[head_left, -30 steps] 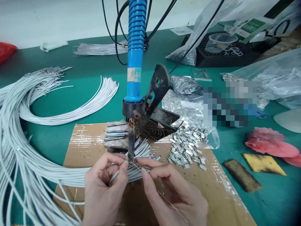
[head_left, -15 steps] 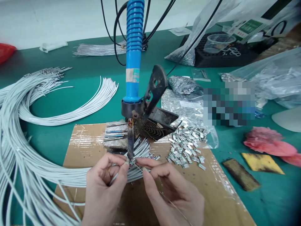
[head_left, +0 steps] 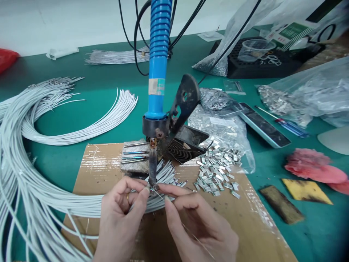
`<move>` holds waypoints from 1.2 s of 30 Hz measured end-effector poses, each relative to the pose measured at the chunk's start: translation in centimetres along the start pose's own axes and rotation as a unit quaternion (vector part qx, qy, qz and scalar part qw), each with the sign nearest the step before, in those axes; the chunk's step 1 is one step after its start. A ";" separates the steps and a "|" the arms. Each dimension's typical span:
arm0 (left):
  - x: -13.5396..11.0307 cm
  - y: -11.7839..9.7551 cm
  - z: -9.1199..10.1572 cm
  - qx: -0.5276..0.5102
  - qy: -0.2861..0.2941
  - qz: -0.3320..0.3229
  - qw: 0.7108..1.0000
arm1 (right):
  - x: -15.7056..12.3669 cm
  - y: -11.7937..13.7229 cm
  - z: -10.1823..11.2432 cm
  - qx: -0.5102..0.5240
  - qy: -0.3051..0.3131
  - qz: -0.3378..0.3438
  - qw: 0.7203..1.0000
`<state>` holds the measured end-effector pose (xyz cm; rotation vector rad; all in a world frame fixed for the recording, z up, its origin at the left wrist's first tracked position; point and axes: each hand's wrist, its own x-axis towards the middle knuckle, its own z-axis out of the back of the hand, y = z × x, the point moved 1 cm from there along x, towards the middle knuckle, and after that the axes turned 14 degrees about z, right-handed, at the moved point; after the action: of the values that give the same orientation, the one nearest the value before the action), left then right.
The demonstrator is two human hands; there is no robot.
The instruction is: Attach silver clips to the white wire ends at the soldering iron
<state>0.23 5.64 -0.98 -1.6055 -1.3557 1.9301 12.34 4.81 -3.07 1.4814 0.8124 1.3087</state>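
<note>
My left hand is closed, its thumb and forefinger pinching something small beneath the tip of a blue-handled soldering iron. The fingertips hide most of that piece. The iron hangs upright in a black clamp bracket. Between thumb and forefinger my right hand grips a thin solder wire, whose end reaches the iron's tip. A tiny metal part shows by my right forefinger. Behind both hands a bundle of white cables crosses the cardboard, its ends fanned out past the iron.
Loose metal connectors lie right of the iron, spilling from a plastic bag. A grey block carries several metal rods. Further right are a phone, a screwdriver, a pink cloth and a yellow sponge.
The view has shifted slightly, so most things sit a little further right. Both hands keep their grip at the iron's tip, and the solder wire's tail hangs at a slightly different angle.
</note>
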 end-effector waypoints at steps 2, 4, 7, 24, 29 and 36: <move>0.0 0.0 -0.1 -0.002 -0.002 0.002 1.000 | 0.0 0.0 0.0 -0.003 -0.005 0.005 1.000; -0.1 -0.1 -0.2 -0.009 -0.004 0.004 1.000 | 0.1 0.0 0.0 -0.006 -0.008 0.008 1.000; -0.3 -0.2 -0.4 -0.020 -0.005 0.003 1.000 | 0.1 0.1 0.0 -0.009 -0.007 0.009 1.000; 0.1 0.1 0.1 -0.026 0.012 -0.005 1.000 | 0.0 0.0 -0.3 0.006 -0.005 0.023 1.000; 0.8 0.7 1.0 0.013 0.055 -0.004 0.998 | 0.0 -0.3 -0.4 0.017 -0.008 0.027 0.999; 0.9 1.1 1.5 0.025 0.062 -0.017 0.998 | 0.0 -0.5 -0.1 0.016 0.006 0.048 0.999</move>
<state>-1.02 5.01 -2.46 -1.6396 -1.2671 1.7981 12.25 4.96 -3.56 1.5558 0.7823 1.3835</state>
